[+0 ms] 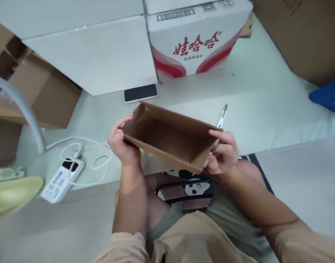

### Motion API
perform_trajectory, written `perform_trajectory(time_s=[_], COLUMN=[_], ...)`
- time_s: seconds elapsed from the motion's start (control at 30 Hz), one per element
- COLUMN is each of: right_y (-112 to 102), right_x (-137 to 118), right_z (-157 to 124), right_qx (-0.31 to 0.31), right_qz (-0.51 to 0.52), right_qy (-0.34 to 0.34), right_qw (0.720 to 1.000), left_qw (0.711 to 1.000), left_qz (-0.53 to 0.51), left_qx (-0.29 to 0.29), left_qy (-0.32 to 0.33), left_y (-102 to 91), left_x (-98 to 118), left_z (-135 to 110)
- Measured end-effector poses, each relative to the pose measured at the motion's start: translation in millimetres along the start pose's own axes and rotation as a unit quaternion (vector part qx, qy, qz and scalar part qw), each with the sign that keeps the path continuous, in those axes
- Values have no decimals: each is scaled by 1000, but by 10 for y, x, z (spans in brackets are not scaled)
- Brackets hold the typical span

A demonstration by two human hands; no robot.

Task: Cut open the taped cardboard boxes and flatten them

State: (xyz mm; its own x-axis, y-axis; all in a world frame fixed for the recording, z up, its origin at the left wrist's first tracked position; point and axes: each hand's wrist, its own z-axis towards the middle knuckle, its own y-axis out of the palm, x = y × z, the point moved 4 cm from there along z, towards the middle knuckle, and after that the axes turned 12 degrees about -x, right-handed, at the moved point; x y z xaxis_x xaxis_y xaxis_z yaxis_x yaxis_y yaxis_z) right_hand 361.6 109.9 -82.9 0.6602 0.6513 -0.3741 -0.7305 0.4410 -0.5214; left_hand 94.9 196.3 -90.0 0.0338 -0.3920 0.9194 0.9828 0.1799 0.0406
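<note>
I hold a small open brown cardboard box (167,137) above my lap, its opening facing up toward me. My left hand (122,140) grips the box's left end, fingers curled over the rim. At the right end my right hand (224,151) is closed on the box's corner. A white pen-like tool with a grey tip (221,116) sticks up just behind my right hand; whether that hand holds it or it lies on the surface I cannot tell.
A phone (140,92) lies flat behind the box. A white carton with red print (196,38) and a plain white box (96,54) stand at the back. Left are brown cartons (44,93) and a white power bank (61,179) with cable. A blue object (328,95) is far right.
</note>
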Motion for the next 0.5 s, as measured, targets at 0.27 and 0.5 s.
perform_trajectory(time_s=[0.27,0.5], right_y=[-4,-226], right_x=[72,171], right_z=[74,15], right_qx=[28,43], right_qz=[60,80], right_qy=[-25,-12], right_qw=[997,996], left_qw=[993,998], left_qz=[-108,-42], left_qx=[35,39], left_qy=[26,21], left_y=[130,312], left_x=[163,267], left_z=[18,-424])
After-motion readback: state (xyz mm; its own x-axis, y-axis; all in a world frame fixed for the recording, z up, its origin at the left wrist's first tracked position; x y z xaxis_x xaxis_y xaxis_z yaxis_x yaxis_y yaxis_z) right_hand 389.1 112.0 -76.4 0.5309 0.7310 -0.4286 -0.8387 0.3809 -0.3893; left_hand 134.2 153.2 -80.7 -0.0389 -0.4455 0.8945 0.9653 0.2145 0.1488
